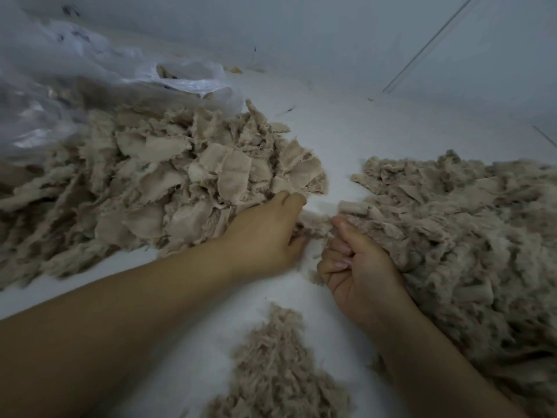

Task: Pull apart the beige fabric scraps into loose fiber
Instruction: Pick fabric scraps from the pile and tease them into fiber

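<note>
On a white surface (331, 137) meeting pale walls, the left hand (265, 233) and right hand (358, 267) each pinch one beige scrap (315, 221) stretched between them. Left of the scrap lies the scrap pile (168, 176) by a plastic bag (75, 86); right and nearer lie loose fiber heaps (467, 230).

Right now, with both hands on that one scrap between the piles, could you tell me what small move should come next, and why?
Probably draw the hands apart. The left hand and right hand each pinch an end of the same beige scrap, which looks bunched and not yet loosened. The fluffier pile on the right suggests that is where the fiber then goes.
</note>
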`<control>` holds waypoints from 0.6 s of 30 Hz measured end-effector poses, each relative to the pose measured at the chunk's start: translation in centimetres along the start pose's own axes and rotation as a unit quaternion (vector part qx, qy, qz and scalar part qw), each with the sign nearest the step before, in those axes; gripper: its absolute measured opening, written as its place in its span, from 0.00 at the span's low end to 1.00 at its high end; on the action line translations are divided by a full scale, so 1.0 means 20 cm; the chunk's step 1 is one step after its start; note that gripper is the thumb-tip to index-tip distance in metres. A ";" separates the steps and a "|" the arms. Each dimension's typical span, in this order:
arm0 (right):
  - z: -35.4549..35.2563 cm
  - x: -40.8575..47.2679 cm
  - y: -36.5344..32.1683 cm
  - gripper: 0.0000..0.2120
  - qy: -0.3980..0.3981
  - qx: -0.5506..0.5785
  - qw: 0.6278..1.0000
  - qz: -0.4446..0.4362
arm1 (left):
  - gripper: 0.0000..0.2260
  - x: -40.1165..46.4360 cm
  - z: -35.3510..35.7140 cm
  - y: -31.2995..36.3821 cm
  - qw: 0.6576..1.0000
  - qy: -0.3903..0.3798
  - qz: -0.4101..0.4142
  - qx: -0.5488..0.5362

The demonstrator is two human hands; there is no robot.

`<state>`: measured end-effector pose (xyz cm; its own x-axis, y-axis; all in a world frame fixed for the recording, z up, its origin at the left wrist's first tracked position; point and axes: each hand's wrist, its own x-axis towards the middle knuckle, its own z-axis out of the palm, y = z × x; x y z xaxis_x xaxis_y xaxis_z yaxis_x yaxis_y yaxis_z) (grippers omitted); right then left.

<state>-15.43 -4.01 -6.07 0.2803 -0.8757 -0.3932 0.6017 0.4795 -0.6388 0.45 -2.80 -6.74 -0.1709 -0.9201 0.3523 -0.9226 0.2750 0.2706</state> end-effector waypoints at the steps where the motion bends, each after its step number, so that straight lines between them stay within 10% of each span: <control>1: 0.00 0.00 0.00 0.04 -0.002 -0.004 1.000 -0.002 | 0.21 0.02 0.00 0.03 1.000 -0.006 -0.005 0.022; 18: -0.03 0.03 0.00 0.11 0.010 0.037 0.999 0.017 | 0.08 -0.07 -0.04 -0.11 0.966 0.097 -0.186 -0.152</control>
<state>-15.67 -4.59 -6.65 0.2881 -0.8570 -0.4272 0.6451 0.5034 -0.5749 2.98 -1.99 -7.14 0.2486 -0.9095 0.3331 -0.7577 0.0316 0.6518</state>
